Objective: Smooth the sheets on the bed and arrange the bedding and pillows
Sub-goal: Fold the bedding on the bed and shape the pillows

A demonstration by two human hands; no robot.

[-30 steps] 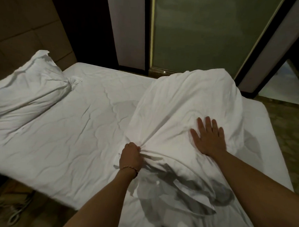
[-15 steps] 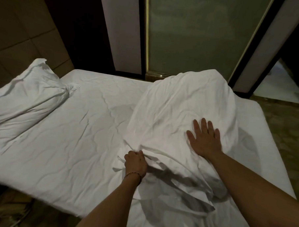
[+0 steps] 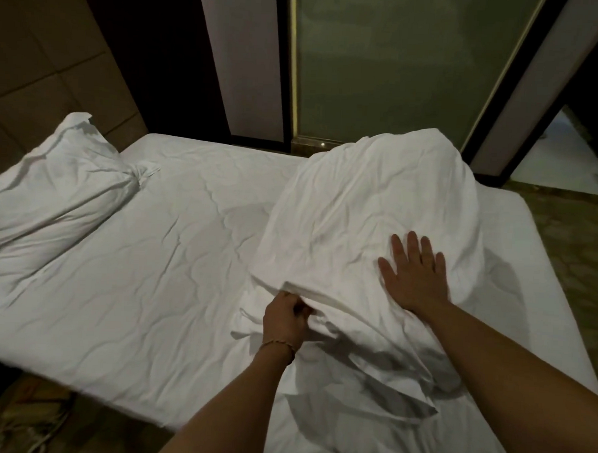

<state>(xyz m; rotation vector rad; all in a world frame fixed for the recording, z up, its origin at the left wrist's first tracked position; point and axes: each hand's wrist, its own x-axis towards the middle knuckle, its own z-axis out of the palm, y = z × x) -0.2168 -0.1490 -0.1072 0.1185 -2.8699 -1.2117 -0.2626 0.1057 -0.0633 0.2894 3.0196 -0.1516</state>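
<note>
Left hand (image 3: 288, 316) bunching the rumpled white cotton duvet's (image 3: 370, 209) edge, right hand (image 3: 413, 274) flat on top (fingers spread), so a yank could drag the creased white fitted sheet (image 3: 159, 261) loose.

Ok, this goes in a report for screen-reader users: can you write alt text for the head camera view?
A person's right hand presses flat on a bunched white duvet on a bed, while the left hand grips the duvet's near folded edge. A crumpled white pillow lies at the bed's far left.
</note>
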